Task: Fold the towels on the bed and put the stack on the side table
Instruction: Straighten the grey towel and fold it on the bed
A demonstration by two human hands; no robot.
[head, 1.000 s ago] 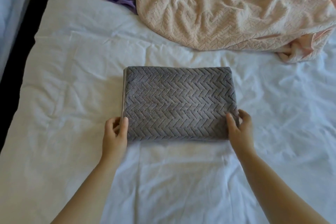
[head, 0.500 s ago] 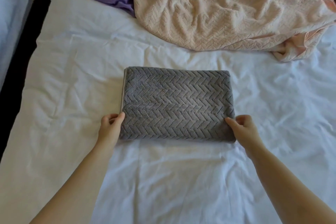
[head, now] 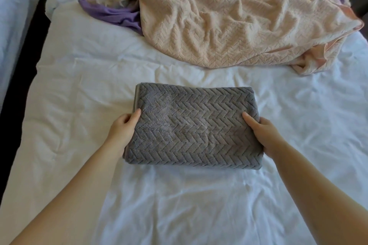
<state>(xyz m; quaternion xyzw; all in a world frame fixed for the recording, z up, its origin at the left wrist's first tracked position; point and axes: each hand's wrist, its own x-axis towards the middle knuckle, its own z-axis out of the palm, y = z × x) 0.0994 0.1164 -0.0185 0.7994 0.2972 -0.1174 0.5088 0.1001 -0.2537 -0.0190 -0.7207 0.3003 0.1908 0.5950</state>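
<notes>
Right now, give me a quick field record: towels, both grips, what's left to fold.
folded: grey towel, neat rectangle, middle of white sheet
left grip: holds grey towel's left edge, thumb on top
right grip: holds its right edge, thumb on top
unfolded: peach towel, crumpled at far side; purple towel partly under it
side table: not in view
</notes>
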